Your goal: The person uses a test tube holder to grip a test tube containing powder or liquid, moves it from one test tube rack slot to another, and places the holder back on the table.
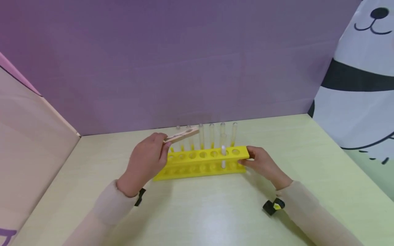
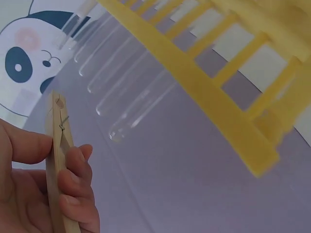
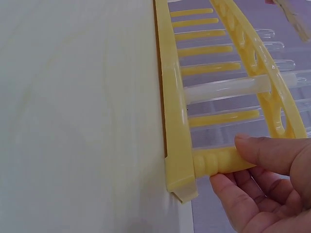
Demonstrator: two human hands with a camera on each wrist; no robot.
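My left hand [image 1: 147, 157] grips a wooden clamp [image 1: 182, 135] whose jaws point right, above the left part of the yellow rack [image 1: 200, 176]. In the left wrist view, thumb and fingers of my left hand [image 2: 73, 184] pinch the wooden clamp [image 2: 62, 145], nothing between its jaws. My right hand [image 1: 266, 165] holds the rack's right end; the right wrist view shows my right hand [image 3: 272, 179] with thumb and fingers around the end post [image 3: 218, 161]. One tube with white contents [image 3: 228, 89] stands in the front row of holes. Clear upside-down tubes [image 1: 235, 131] line the rack's back.
The rack stands on a pale wooden table [image 1: 203, 212] near its back edge. Behind rises a purple wall covering [image 1: 184, 68], with a panda-print sheet [image 1: 363, 65] at the right. Black wrist straps [image 1: 269, 207] show under the sleeves.
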